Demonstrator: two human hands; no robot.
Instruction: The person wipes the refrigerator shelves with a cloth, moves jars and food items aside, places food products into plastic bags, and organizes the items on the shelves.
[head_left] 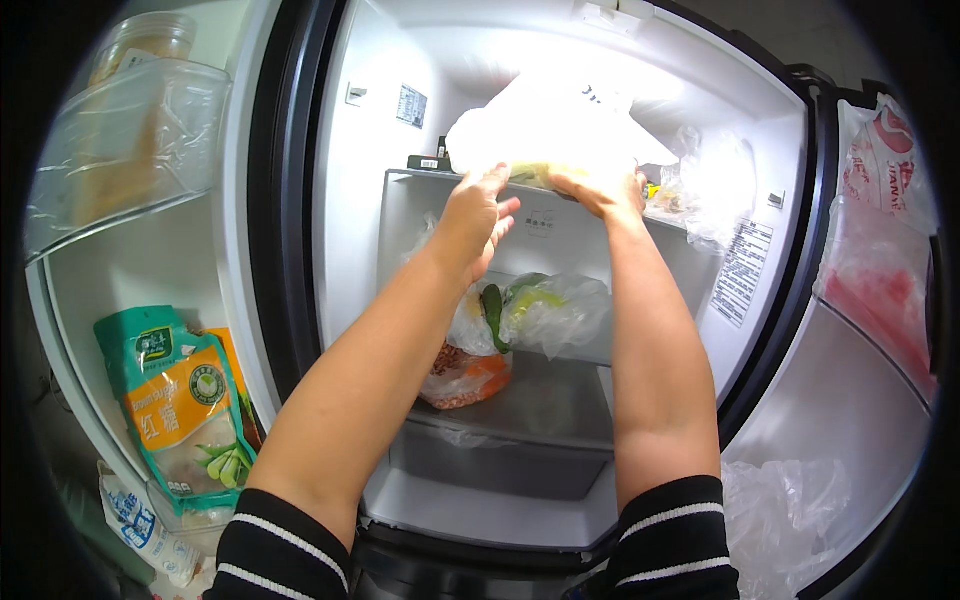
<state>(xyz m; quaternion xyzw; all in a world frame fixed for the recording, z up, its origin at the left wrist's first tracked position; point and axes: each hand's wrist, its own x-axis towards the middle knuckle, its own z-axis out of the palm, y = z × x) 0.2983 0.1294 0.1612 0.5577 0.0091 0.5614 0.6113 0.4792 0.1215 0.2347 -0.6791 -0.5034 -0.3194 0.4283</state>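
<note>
A bulging white plastic bag (550,130), washed out by the light, rests on the upper fridge shelf (420,185). Something pale yellow shows along its lower front edge. My left hand (480,220) is at the bag's left front corner, fingers apart, with its fingertips close to the bag. My right hand (605,192) grips the bag's lower right front, its fingers bent against the plastic. What lies inside the bag is mostly hidden by glare.
Behind the bag sits a small black box (430,160); crumpled clear bags (710,185) lie to its right. Below are bagged green vegetables (545,305) and a bag of reddish food (465,380). The open left door (110,250) holds a green-orange pouch (185,400); the right door (880,270) holds bags.
</note>
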